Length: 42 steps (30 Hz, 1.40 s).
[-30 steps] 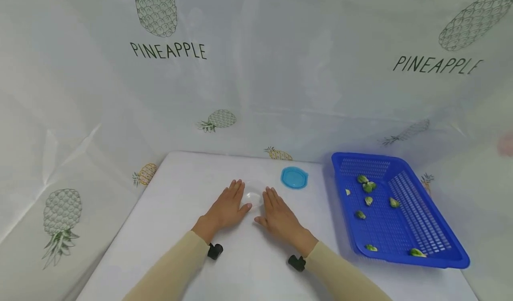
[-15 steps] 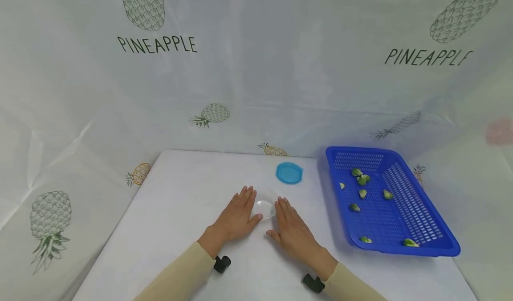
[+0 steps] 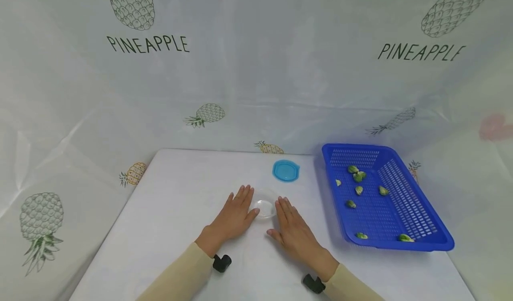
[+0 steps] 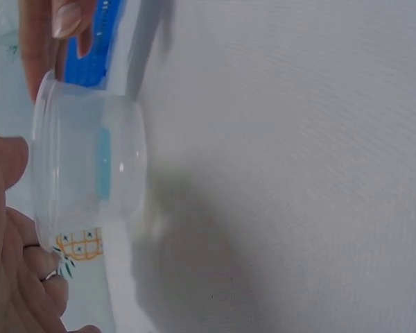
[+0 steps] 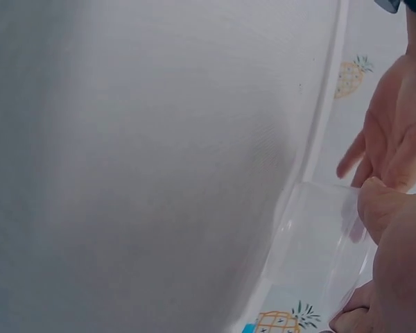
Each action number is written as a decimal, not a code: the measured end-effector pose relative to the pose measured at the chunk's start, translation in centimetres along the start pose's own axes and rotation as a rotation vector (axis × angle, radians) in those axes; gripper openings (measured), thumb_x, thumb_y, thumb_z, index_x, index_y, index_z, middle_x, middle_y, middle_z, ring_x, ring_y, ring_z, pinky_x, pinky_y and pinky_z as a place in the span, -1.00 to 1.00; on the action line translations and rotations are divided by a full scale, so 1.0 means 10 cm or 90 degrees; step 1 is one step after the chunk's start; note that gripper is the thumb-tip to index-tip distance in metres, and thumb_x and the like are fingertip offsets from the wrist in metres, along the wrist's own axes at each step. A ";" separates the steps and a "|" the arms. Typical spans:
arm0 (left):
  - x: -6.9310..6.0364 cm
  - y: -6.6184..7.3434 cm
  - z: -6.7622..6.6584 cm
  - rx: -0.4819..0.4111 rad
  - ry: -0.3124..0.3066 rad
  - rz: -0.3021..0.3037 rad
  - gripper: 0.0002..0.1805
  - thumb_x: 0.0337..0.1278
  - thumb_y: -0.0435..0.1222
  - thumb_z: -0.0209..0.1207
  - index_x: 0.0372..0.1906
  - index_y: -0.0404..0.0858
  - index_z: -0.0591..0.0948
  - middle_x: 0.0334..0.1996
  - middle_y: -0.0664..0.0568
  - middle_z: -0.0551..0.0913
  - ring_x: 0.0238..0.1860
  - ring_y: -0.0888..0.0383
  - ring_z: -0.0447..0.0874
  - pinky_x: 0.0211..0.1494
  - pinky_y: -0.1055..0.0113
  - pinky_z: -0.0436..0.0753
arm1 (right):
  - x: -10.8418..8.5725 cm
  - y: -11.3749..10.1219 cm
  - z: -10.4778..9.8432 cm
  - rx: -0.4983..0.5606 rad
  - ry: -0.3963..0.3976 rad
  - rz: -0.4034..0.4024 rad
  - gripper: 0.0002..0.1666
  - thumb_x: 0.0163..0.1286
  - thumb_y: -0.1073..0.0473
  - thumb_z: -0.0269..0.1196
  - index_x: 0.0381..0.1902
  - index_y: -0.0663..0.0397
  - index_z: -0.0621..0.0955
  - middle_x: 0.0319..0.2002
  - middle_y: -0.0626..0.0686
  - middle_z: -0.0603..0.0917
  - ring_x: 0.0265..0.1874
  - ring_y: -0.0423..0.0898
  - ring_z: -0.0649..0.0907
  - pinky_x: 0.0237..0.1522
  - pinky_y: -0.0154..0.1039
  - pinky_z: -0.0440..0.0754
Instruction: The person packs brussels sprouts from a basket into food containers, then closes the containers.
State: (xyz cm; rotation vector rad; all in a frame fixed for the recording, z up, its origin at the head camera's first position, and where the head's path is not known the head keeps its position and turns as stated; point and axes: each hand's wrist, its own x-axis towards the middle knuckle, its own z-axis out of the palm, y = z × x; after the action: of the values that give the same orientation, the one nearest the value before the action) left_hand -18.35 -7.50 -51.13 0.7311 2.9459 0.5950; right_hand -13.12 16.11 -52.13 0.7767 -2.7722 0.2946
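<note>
Clock positions are taken from the clear cup (image 3: pixel 265 206), with 12 o'clock away from the person. The fingers of both hands are extended and unclenched. The left hand (image 3: pixel 232 216) flanks the cup at 9 o'clock, the right hand (image 3: pixel 295 233) at 4; contact cannot be told from here. The cup stands upright on the white tabletop (image 3: pixel 192 176). Blue lid (image 3: pixel 286 171): 1 o'clock. Blue perforated basket (image 3: pixel 380 216), carrying green sprouts (image 3: pixel 383 190): 3 o'clock. "PINEAPPLE" reads at 11 and 2 on the pineapple-printed sheet (image 3: pixel 280 69) behind.

Clear round tub (image 3: pixel 265 204) — upright, open-topped — base seemingly on white table (image 3: pixel 184 185).
</note>
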 end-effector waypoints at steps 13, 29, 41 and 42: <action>0.09 -0.17 -0.15 -0.571 0.052 -0.203 -0.27 0.34 -0.42 0.28 0.59 -0.22 0.38 0.27 -0.26 0.58 0.01 0.02 0.76 0.14 0.12 0.83 | 0.03 -0.02 -0.02 0.036 -0.024 0.024 0.01 0.52 -0.16 0.30 0.55 0.50 0.26 0.56 0.43 0.27 0.58 0.31 0.30 0.56 0.22 0.41; 0.17 -0.19 -0.16 -0.801 -0.043 -0.273 -0.29 0.30 -0.59 0.23 0.54 -0.25 0.45 -0.24 0.01 0.45 -0.32 0.15 0.63 -0.06 0.29 0.86 | 0.04 0.00 -0.04 0.066 -0.053 0.034 0.02 0.54 -0.18 0.28 0.59 0.46 0.22 0.59 0.38 0.24 0.62 0.26 0.24 0.62 0.15 0.33; 0.16 -0.11 -0.13 -0.809 0.003 -0.310 -0.39 0.31 -0.57 0.24 0.46 -0.30 0.54 -0.21 -0.04 0.48 -0.35 0.15 0.64 -0.13 0.32 0.88 | 0.11 0.07 -0.35 0.172 -0.132 0.065 -0.03 0.54 -0.18 0.29 0.62 0.31 0.25 0.62 0.29 0.24 0.59 0.25 0.29 0.58 0.21 0.39; 0.16 -0.10 -0.13 -0.806 0.006 -0.312 -0.39 0.31 -0.57 0.24 0.45 -0.30 0.54 -0.21 -0.04 0.47 -0.35 0.16 0.63 -0.14 0.32 0.88 | 0.11 0.08 -0.41 0.193 -0.136 0.076 -0.05 0.54 -0.16 0.30 0.62 0.27 0.26 0.62 0.27 0.25 0.59 0.25 0.31 0.57 0.23 0.40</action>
State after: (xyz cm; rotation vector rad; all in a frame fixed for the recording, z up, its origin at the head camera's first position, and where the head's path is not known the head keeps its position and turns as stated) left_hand -20.40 -8.01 -50.25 -0.1306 1.9107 1.9673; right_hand -13.68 17.29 -48.01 0.7481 -3.0225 0.7061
